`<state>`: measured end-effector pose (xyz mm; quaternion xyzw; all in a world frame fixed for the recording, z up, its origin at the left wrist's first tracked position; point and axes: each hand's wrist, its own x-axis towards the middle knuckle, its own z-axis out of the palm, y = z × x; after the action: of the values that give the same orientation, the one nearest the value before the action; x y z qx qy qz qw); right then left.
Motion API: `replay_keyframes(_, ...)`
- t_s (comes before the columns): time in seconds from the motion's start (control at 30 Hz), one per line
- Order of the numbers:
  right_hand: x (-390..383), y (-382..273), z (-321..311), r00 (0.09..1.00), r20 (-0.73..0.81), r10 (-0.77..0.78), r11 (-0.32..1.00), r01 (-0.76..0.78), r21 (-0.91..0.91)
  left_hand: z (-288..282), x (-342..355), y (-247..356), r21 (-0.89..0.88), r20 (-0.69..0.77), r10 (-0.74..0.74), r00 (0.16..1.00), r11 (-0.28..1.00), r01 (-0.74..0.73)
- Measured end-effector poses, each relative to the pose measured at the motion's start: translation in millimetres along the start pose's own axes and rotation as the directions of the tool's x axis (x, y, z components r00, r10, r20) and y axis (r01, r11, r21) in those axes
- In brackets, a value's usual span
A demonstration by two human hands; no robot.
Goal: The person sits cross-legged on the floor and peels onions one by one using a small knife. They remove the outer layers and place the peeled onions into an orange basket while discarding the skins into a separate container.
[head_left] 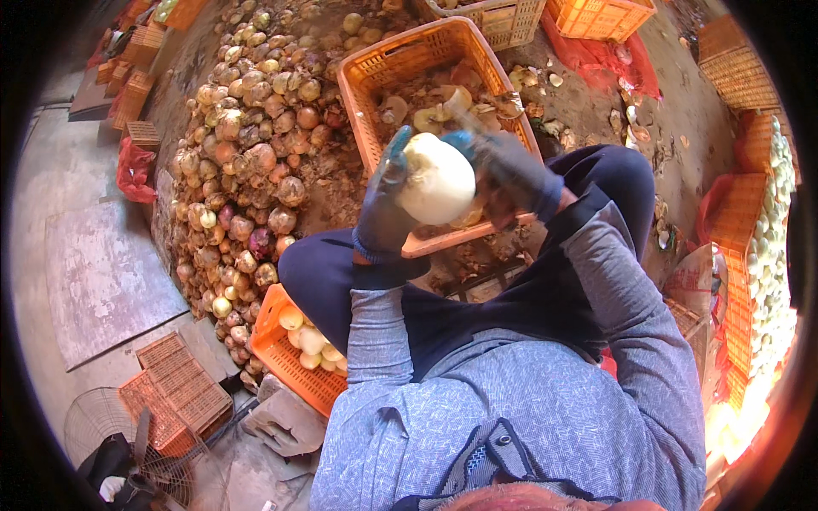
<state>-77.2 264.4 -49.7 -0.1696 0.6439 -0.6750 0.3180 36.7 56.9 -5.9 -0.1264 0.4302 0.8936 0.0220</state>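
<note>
In my gloved left hand [383, 200] is a large white onion [437, 179], its skin off, with my fingers curled round its left side. My gloved right hand [511, 170] is just right of the onion, fingers curled and blurred; a faint streak rises from it, too smeared to identify. Both hands are over an orange plastic crate [366, 72] holding loose skins and scraps [426, 106]. A second orange crate [290, 370], by my left knee, holds several pale onions [311, 341].
A large heap of unpeeled onions [256, 153] lies to the left, with stacked crates [175, 383] and a fan [102, 417] at lower left. More crates [596, 17] stand ahead. At right, orange crates [733, 221] hold pale produce [771, 213]. Red sacks [136, 170] lie about.
</note>
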Motion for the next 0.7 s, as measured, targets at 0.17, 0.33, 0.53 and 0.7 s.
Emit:
replay_keyframes(0.17,-7,7,32,0.984,-0.051,0.169,0.836,-0.115,0.536,-18,6,-4,0.243,-0.072,0.137,0.988,0.963,-0.116)
replay_keyframes(0.33,-5,-35,37,0.984,-0.176,-0.014,0.933,0.076,0.351,13,20,11,-0.121,-0.073,0.167,0.983,0.977,-0.175)
replay_keyframes(0.53,-22,-61,49,0.898,-0.090,-0.431,0.898,0.417,-0.141,8,7,11,-0.324,-0.120,0.132,0.984,0.932,-0.165)
replay_keyframes(0.7,-16,-75,15,0.957,-0.074,-0.279,0.940,0.288,0.182,1,10,11,-0.312,0.093,0.039,0.995,0.950,-0.008)
